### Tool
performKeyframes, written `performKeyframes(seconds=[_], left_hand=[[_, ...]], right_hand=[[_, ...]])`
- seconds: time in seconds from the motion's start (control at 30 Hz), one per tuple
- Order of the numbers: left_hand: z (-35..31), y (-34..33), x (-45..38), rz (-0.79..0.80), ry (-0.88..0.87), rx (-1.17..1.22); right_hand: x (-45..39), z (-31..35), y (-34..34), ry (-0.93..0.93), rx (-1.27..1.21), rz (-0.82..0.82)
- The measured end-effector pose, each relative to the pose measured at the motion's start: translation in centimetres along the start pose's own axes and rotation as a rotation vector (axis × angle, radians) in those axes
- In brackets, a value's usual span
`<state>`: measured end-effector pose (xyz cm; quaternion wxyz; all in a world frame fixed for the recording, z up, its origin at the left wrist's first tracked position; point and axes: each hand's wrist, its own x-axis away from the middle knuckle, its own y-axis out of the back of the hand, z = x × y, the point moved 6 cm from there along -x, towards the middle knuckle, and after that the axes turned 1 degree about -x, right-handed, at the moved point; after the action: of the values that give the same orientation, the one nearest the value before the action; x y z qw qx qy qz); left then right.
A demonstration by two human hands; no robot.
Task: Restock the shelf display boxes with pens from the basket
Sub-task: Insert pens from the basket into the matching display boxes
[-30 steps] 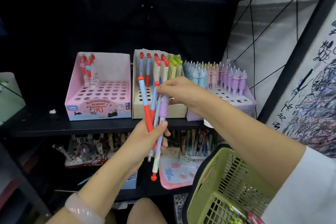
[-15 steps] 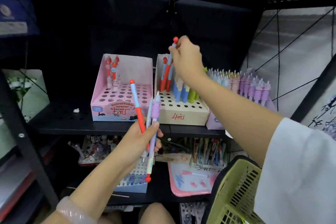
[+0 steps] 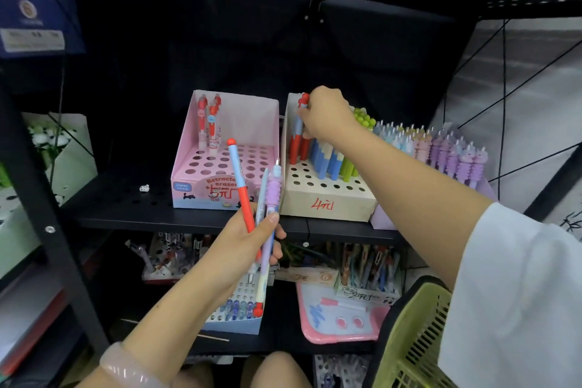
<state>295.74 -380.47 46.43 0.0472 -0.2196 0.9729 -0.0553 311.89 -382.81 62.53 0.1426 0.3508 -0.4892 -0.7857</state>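
My right hand (image 3: 327,118) pinches the top of a red and blue pen (image 3: 297,132) that stands in a back-row hole of the beige display box (image 3: 327,201) marked in red. Red, blue and green pens fill that box's back rows. My left hand (image 3: 242,246) grips a bundle of pens (image 3: 261,208) in front of the shelf edge: a red and blue one, a purple ribbed one and a pale one. The pink display box (image 3: 217,173) to the left holds a few red-topped pens at its back. The green basket (image 3: 415,334) hangs at the lower right.
A third box of pastel blue, pink and purple pens (image 3: 441,148) stands to the right of the beige one. The black shelf (image 3: 126,208) carries all three boxes. Below it sit more pen boxes and a pink tray (image 3: 340,318). A black upright post (image 3: 47,198) stands at the left.
My right hand has carried the red and blue pen from the bundle up over the beige box and lowered it into a back-row hole. The left hand's bundle stayed in place.
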Motion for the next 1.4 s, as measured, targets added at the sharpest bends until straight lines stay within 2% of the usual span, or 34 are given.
performKeyframes(seconds=[0.13,0.2,0.3,0.37,0.47,0.53,0.57,0.67,0.73,0.8,0.87,1.07,1.23,1.4], left_hand=[[-0.1,0.0,0.1,0.001,-0.003,0.019],[-0.3,0.0,0.3,0.01,-0.014,0.024],[-0.3,0.1,0.3,0.009,-0.026,0.014],[-0.2,0.0,0.1,0.01,-0.027,0.002],[0.0,-0.6,-0.1,0.027,-0.033,-0.032],[0.0,-1.0,-0.3,0.03,-0.037,-0.036],[0.0,-1.2,-0.4,0.026,-0.038,-0.03],[0.1,-1.0,-0.6,0.016,-0.045,0.01],[0.3,-1.0,-0.5,0.034,-0.04,0.001],[0.8,-1.0,-0.3,0.042,-0.028,-0.035],[1.0,-1.0,-0.2,0.037,-0.02,-0.04],[0.6,-0.6,-0.2,0.034,-0.033,-0.034],[0.7,-0.3,0.1,0.023,-0.029,-0.034],[1.0,-0.3,0.2,0.013,-0.022,-0.033]], right_hand=[[0.5,0.1,-1.3,-0.028,0.283,0.202],[1.0,0.0,-2.3,-0.012,0.286,0.24],[2.2,0.7,-2.2,0.087,0.095,0.142],[3.6,2.1,-1.9,0.198,-0.155,0.143],[6.3,4.0,-2.4,0.27,-0.426,0.388],[7.5,4.4,-3.1,0.287,-0.463,0.548],[7.6,4.4,-3.4,0.293,-0.464,0.569],[6.9,3.9,-2.4,0.245,-0.593,0.426],[5.3,2.6,-0.4,0.137,-0.745,0.174],[3.7,0.6,2.2,0.061,-0.786,-0.111],[2.4,-0.8,3.7,0.08,-0.675,-0.227],[0.9,-2.1,2.9,0.154,-0.257,-0.097],[0.4,-1.4,2.0,0.16,-0.155,-0.012],[0.3,-1.5,1.8,0.153,-0.164,-0.033]])
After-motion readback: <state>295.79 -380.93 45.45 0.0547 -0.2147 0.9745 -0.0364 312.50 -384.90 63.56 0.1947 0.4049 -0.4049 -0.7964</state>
